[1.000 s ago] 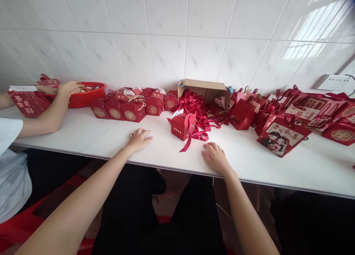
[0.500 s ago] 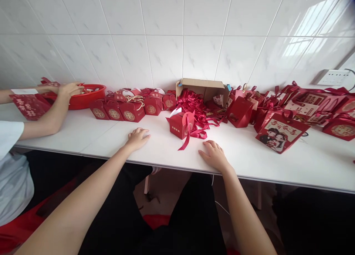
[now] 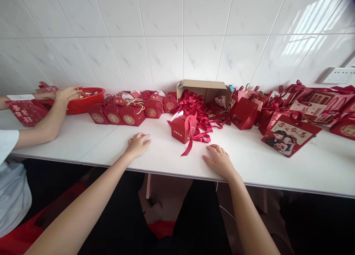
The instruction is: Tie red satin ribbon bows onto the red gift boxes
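Nearest the table's front edge, the left hand [image 3: 138, 146] and the right hand [image 3: 218, 159] are resting palm-down on the white table [image 3: 166, 160], their fingers loosely spread and a little bent, gripping nothing. That is leaving both well placed, one to either side of the work, and relaxed fingers are probably suiting thin card better than tense ones. Just beyond and between them, touching neither, the small red box [image 3: 179, 132] is standing on the table, with a white flap [image 3: 175, 116] sticking up at its top and a dark-red ribbon [image 3: 189, 146] trailing down its right side. In handling it well, one hand would be steadying the body lightly near the base, since hard squeezing could be creasing the walls, while the other would be straightening the ribbon and easing the flap without bending it. Behind, the heap of ribbons [image 3: 192, 104] is spilling from the cardboard carton [image 3: 203, 84] and lying close to the box, so checking for a snag before any pull would be wise. To the left, the group of red boxes [image 3: 130, 116] is standing well clear of the hands, and farther off a co-worker's hand [image 3: 67, 94] is reaching over the red basin [image 3: 89, 102].
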